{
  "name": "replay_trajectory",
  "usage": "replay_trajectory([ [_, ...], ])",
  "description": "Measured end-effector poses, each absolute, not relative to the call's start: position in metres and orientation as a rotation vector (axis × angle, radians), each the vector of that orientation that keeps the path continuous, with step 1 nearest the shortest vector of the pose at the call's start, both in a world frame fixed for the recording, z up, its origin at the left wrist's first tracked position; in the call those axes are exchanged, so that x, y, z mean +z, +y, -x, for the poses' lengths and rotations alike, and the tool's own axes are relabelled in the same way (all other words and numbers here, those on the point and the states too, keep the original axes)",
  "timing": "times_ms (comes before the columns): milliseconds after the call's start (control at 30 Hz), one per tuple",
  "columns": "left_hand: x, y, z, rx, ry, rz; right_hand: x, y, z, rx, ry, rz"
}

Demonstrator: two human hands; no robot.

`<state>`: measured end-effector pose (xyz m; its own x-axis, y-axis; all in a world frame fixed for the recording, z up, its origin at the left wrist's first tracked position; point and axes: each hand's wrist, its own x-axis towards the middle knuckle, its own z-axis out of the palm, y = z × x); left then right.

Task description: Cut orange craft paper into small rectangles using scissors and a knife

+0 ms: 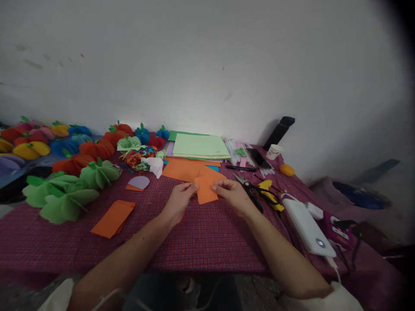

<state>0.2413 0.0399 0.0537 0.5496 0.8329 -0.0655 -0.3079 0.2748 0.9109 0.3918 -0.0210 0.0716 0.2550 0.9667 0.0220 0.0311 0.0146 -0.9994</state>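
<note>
A small orange paper piece (206, 190) is held between both hands above the red checked tablecloth (201, 242). My left hand (178, 201) pinches its left edge with thumb and fingers. My right hand (234, 195) pinches its right edge. Just behind it lie larger orange sheets (183, 168). A stack of folded orange pieces (113, 218) rests to the left of my left arm.
Black-handled scissors (251, 189), a yellow glue gun (270, 196) and a white power bank (308, 226) lie right of my hands. Green paper stack (199, 146), phone (258, 158), cup (274, 151) and pen (240, 168) sit at the back. Paper pumpkins (65, 190) crowd the left.
</note>
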Motion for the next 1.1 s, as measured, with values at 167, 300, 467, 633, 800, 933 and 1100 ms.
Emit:
replay_trajectory([
  [167,0.0550,0.0395,-0.2412,0.852,0.648,-1.087,0.0686,-0.0192,-0.3934,1.007,-1.001,1.292],
  [300,0.0535,0.0399,-0.2420,0.914,0.681,-1.233,0.0683,-0.0186,-0.3952,0.996,-1.038,1.252],
  [467,0.0510,0.0405,-0.2411,1.057,0.719,-1.505,0.0685,-0.0189,-0.3955,0.968,-1.074,1.256],
  [633,0.0502,0.0411,-0.2387,1.075,0.786,-1.661,0.0691,-0.0196,-0.3950,0.908,-1.143,1.285],
  [800,0.0511,0.0418,-0.2364,1.047,0.822,-1.694,0.0676,-0.0191,-0.3959,0.904,-1.154,1.301],
  [933,0.0511,0.0428,-0.2366,1.035,0.802,-1.632,0.0682,-0.0196,-0.3955,0.919,-1.182,1.320],
  [1100,0.0498,0.0425,-0.2376,0.944,0.738,-1.612,0.0739,-0.0217,-0.3935,0.975,-1.245,1.265],
])
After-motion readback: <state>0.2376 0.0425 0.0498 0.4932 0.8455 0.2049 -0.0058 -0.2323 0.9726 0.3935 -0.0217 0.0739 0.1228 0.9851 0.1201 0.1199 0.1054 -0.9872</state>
